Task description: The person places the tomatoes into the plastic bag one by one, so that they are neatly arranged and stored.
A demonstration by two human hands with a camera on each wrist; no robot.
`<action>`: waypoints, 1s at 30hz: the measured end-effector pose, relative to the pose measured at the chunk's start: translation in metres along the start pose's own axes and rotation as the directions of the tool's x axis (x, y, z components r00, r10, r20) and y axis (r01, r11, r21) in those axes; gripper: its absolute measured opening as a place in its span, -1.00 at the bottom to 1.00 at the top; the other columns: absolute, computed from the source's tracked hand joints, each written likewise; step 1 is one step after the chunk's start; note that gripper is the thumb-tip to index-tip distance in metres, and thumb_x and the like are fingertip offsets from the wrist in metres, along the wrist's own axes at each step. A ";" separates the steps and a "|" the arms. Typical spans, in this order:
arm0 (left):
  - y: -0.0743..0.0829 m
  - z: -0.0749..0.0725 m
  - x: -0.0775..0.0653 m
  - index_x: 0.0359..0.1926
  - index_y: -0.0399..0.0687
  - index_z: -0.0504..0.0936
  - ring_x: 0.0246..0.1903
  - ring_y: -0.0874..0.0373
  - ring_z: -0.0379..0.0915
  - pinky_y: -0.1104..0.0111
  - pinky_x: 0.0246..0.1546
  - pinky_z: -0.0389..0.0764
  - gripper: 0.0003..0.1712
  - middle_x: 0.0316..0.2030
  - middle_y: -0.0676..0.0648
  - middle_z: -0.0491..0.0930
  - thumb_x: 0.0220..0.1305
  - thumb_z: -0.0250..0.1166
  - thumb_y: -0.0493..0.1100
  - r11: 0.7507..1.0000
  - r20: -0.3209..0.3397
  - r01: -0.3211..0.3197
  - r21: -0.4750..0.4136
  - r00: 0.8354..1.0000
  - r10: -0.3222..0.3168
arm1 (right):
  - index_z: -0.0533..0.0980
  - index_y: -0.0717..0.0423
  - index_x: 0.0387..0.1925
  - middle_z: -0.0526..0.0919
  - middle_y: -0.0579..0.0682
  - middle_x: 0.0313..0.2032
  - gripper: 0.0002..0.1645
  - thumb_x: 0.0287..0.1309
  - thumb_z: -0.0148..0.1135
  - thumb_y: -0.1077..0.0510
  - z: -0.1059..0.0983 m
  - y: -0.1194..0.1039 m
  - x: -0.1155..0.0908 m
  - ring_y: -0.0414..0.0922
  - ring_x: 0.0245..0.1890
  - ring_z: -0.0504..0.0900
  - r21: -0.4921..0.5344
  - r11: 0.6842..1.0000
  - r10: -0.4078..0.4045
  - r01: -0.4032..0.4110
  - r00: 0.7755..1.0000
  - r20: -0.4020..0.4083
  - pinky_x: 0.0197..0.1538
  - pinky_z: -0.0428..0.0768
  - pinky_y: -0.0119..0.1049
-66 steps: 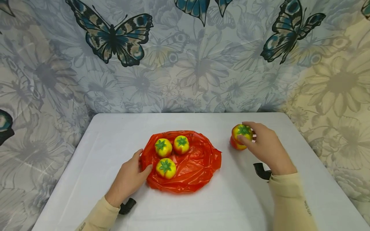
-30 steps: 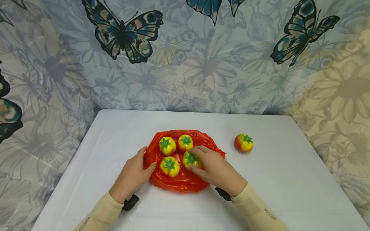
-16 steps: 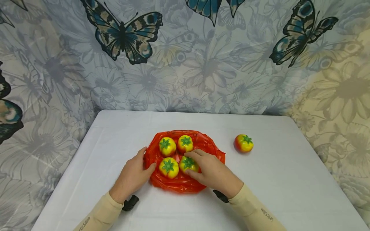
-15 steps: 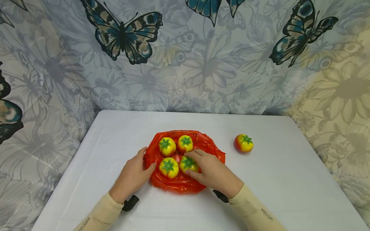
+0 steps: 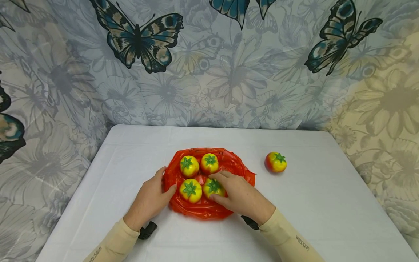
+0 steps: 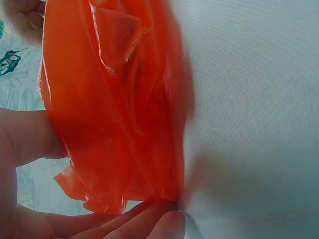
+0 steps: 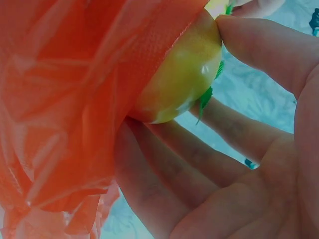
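An open red plastic bag (image 5: 236, 165) lies spread on the table, with yellow-red toy tomatoes standing in it, green star-shaped leaves upward. My left hand (image 5: 147, 200) holds the bag's left side, thumb over the rim and fingers along the outside; the left wrist view shows the crinkled bag wall (image 6: 114, 99) between them. At the front right inside the bag, my right hand (image 5: 243, 194) grips a tomato (image 5: 212, 188). Up close in the right wrist view, thumb and fingers surround this tomato (image 7: 187, 74), part of it hidden behind red plastic.
Another tomato (image 5: 276, 162) sits by itself on the white table (image 5: 314, 196), right of the bag. Behind the table hangs a floral cloth (image 5: 229, 83) with butterflies. Black wrist mounts (image 5: 148, 230) show below both hands.
The right hand has brought a tomato from the right side of the table into the bag and shifted it slightly left beside the front one. The left hand stays at the bag.
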State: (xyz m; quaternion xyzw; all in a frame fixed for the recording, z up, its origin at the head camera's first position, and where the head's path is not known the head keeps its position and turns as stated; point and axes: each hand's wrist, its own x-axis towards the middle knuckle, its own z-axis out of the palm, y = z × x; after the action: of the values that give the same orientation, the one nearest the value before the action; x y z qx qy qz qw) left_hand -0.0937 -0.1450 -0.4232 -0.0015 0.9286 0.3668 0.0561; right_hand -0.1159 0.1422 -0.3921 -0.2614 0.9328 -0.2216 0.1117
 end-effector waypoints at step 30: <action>0.002 0.000 -0.002 0.64 -0.30 0.19 0.20 -0.14 0.70 -0.05 0.15 0.79 -0.09 0.33 -0.33 0.64 0.50 0.34 0.01 1.000 0.007 0.001 0.029 1.000 -0.001 | 0.54 0.07 0.43 0.67 0.09 0.34 -0.30 0.39 0.46 -0.11 -0.047 0.051 -0.012 0.08 0.28 0.69 0.027 0.998 0.056 -0.051 0.977 -0.208 0.28 0.74 0.10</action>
State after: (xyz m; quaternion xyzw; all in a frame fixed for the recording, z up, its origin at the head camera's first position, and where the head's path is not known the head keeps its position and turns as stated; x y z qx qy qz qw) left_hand -0.0915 -0.1434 -0.4219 0.0000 0.9336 0.3534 0.0594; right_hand -0.1437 0.2043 -0.3744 -0.2102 0.9437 -0.2546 0.0219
